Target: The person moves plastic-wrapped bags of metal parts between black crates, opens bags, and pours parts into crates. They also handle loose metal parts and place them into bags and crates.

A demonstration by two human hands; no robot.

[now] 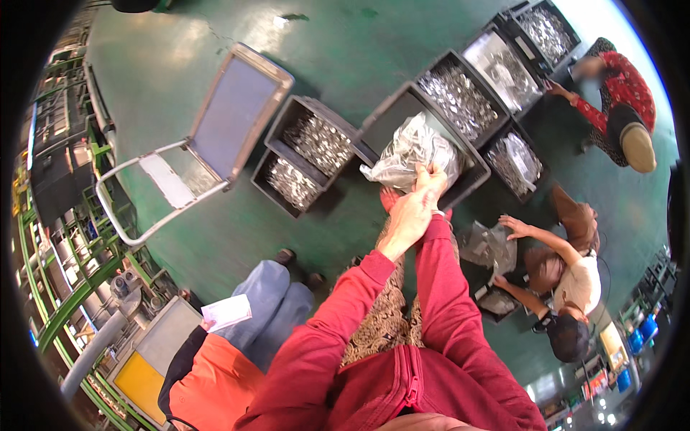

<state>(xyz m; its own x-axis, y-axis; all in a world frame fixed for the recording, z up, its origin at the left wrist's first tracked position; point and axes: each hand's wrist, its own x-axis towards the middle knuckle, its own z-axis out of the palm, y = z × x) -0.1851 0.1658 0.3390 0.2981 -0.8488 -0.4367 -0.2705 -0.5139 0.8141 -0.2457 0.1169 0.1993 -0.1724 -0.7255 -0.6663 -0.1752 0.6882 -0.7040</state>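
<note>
My left hand and my right hand come together at the near edge of a clear plastic bag. Their fingers are closed and bunched on its gathered plastic, and the hands partly overlap, so the exact grip of each is hidden. Shiny metal-coloured contents seem to show through the plastic, too blurred to name. The bag lies in a dark grey plastic crate, its left part bulging toward the crate's near side.
Crates of small metal parts stand beyond, with two more crates to the left. A platform trolley is at far left. One person at right handles a plastic bag; another at left holds paper.
</note>
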